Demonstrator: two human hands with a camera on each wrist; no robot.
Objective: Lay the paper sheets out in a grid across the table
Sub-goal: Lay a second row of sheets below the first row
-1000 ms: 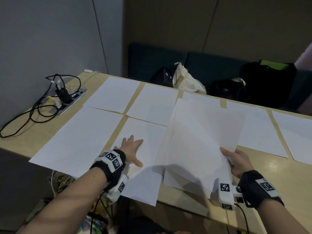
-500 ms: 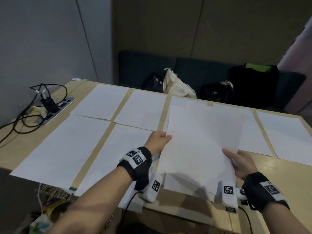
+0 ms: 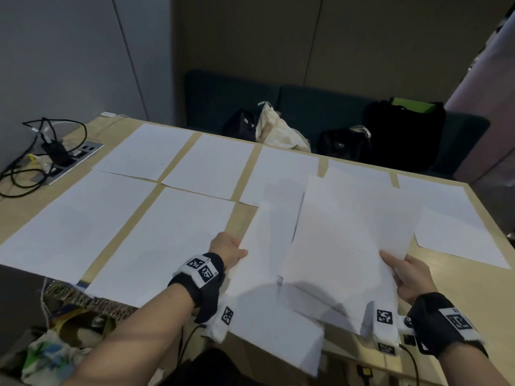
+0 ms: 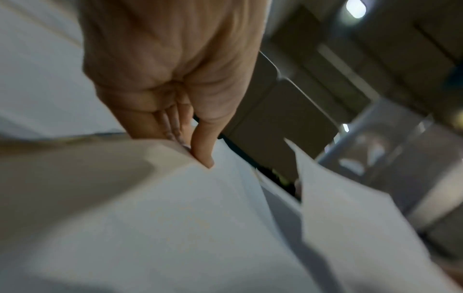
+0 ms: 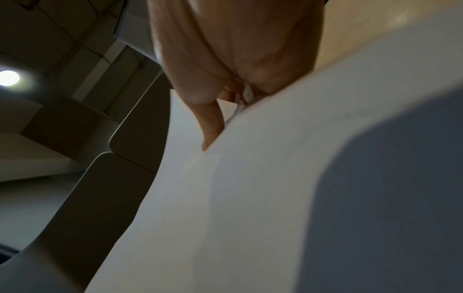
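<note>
Left hand [image 3: 227,247] pinches 1 peeled sheet [image 3: 264,246]; right hand [image 3: 409,274] grasps the remaining stack [image 3: 348,240]. Both hang over the surface [image 3: 459,296], the empty near-row slot directly beneath, long axis near-to-far.

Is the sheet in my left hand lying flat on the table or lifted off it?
Lifted: the left hand pinches the sheet by its edge, and it curves up.
</note>
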